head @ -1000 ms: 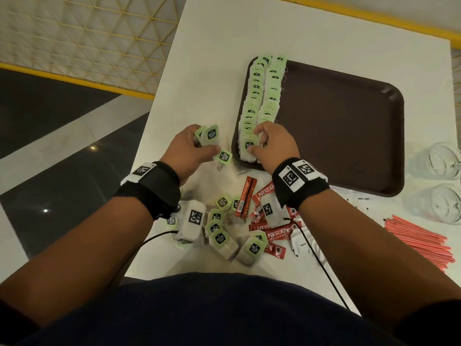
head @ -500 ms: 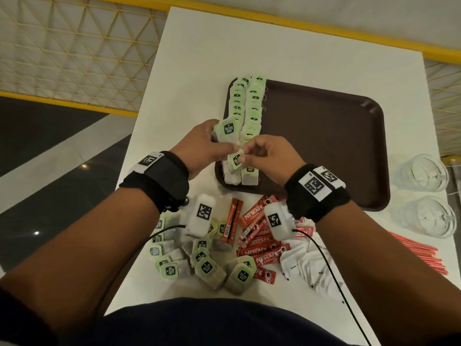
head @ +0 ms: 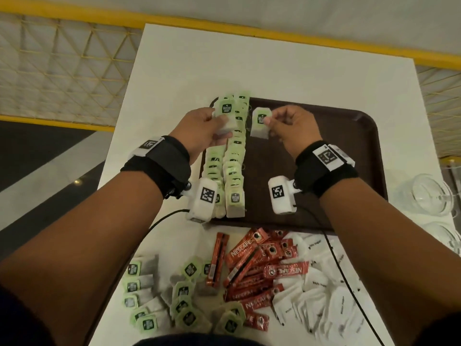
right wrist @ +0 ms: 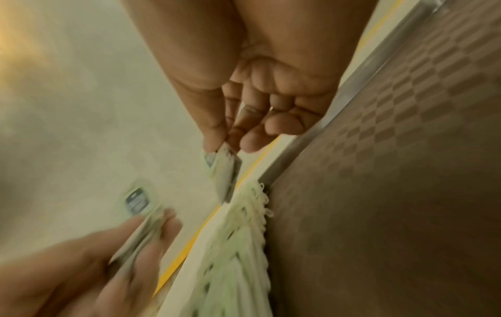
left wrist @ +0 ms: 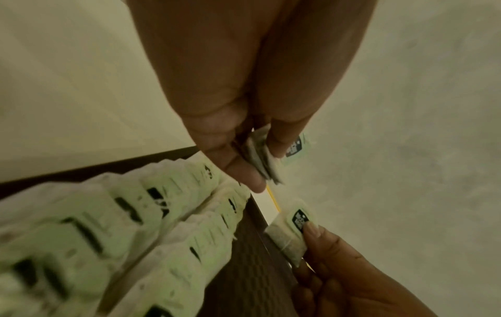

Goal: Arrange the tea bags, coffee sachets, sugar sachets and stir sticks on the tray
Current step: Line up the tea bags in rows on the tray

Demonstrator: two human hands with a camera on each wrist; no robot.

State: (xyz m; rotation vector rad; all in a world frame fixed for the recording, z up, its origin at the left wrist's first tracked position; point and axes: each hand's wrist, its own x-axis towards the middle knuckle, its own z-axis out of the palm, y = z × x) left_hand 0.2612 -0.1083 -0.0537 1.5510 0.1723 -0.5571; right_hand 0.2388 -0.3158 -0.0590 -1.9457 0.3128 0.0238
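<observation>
A dark brown tray [head: 324, 151] lies on the white table, with two rows of green-tagged tea bags [head: 232, 171] along its left side. My left hand [head: 207, 126] holds a small stack of tea bags [head: 225, 116] above the far end of those rows. My right hand [head: 287, 126] pinches a single tea bag [head: 260, 122] by its tag over the tray, just right of the rows. The left wrist view shows the stack [left wrist: 260, 158] between thumb and fingers, and the single tea bag [left wrist: 292, 231]. In the right wrist view the single tea bag [right wrist: 225, 171] hangs from my thumb and forefinger.
Loose tea bags [head: 184, 303], red coffee sachets [head: 259, 270] and white sugar sachets [head: 324, 295] lie on the table [head: 199, 58] near me. Clear glasses [head: 429, 196] stand at the right edge. A yellow-railed mesh barrier [head: 62, 71] runs behind the table.
Both hands have moved from the near end of the tea-bag rows to the far end. My right hand has taken one tea bag away from the left hand's stack.
</observation>
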